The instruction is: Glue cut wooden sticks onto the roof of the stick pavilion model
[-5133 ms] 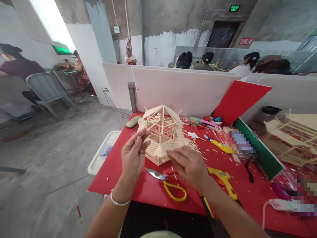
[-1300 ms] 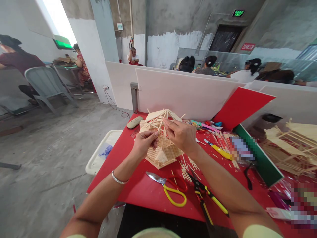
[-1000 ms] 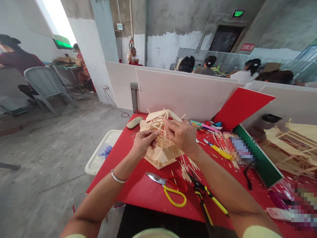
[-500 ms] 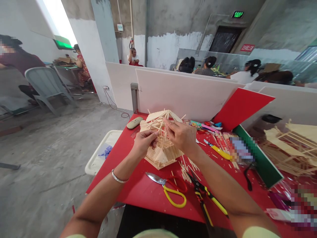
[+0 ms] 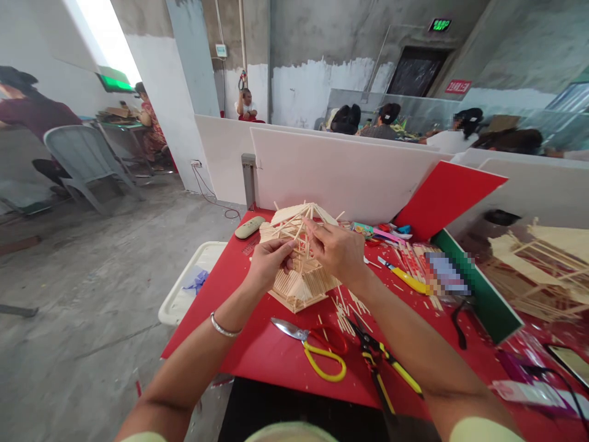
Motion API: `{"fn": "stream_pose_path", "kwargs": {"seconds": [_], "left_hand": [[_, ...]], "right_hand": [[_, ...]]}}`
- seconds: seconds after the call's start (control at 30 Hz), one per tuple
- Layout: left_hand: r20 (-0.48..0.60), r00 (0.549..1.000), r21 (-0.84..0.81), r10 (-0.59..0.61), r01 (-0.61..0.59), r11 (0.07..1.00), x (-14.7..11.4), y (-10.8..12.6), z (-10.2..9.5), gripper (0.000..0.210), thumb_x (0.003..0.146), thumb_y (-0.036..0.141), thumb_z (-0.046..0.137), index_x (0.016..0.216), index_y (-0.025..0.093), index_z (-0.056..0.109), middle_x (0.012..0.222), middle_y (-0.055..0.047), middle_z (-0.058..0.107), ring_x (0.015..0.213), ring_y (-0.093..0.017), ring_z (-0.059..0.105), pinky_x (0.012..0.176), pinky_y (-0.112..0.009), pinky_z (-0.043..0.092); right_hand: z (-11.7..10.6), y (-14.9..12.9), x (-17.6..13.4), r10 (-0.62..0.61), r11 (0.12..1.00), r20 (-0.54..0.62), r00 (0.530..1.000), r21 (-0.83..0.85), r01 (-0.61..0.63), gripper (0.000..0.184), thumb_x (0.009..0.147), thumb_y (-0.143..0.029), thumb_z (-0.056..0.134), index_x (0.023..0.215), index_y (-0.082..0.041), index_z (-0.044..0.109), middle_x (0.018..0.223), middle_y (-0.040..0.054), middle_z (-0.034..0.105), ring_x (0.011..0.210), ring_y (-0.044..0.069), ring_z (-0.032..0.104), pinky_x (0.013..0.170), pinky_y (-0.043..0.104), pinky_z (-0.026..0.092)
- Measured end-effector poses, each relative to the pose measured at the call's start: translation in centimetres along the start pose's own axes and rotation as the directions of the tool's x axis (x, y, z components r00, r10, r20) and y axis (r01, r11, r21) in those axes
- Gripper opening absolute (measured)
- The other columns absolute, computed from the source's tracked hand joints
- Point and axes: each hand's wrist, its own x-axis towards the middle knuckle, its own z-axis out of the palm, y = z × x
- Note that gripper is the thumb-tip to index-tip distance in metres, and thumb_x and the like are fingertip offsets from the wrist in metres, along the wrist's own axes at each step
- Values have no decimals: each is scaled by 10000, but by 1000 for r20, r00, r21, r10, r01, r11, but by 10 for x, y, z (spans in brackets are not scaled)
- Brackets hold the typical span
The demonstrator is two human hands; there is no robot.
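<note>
A pavilion-like model built of thin wooden sticks (image 5: 299,293) stands on the red tabletop, its roof partly bare frame and partly covered with sticks. At the front of that roof, my left hand (image 5: 270,261) is closed, thumb and forefinger pinching the lower end of a thin wooden stick (image 5: 300,231). My right hand (image 5: 339,250) is curled at the right side of the model. Its forefinger and thumb meet near the upper end of the stick, just under the roof's peak; its other fingers are folded and partly hidden.
Scissors (image 5: 317,350) and yellow-handled pliers (image 5: 375,356) lie in front, beside loose stick pieces (image 5: 343,316). A yellow utility knife (image 5: 404,276) is to the right, and a green board (image 5: 483,294) stands beyond it. White panels (image 5: 340,169) border the back. Another stick model (image 5: 543,264) sits far right.
The view has shifted very slightly. Both hands keep nearly the same place and grip at the model's roof.
</note>
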Motion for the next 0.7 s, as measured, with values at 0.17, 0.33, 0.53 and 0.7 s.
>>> {"fn": "stream_pose_path", "kwargs": {"seconds": [0.17,0.33,0.53,0.7], "left_hand": [[-37,998,50,48,-47,998,1,-5,-1,338,672,423,843,769,122,724,589,5,633,417,-61,518,398,-187,388],[-48,993,64,105,-102,993,3,-10,1,283,692,368,828,813,128,738,612,8,641,431,-56,522,398,-177,395],[-44,988,54,151,-149,987,3,-14,2,208,743,323,798,811,141,727,621,12,637,428,-50,514,385,-164,398],[-50,987,43,151,-149,988,4,-15,2,234,728,342,815,806,139,727,606,19,627,427,-49,513,384,-164,399]], "right_hand": [[-18,9,-13,29,999,47,998,38,-31,409,1012,-387,433,1364,-301,624,1000,30,761,850,166,657,682,301,388],[-40,50,-53,231,973,232,945,-35,-230,363,997,-433,448,1142,-284,746,1031,30,764,919,182,671,742,302,417],[-49,114,-140,552,829,664,505,-369,-421,311,885,-427,576,1087,-287,767,1029,61,775,976,237,686,752,306,432],[-44,133,-214,747,632,615,254,-537,-559,338,711,-411,735,904,-139,787,946,237,753,941,348,708,740,384,472]]}}
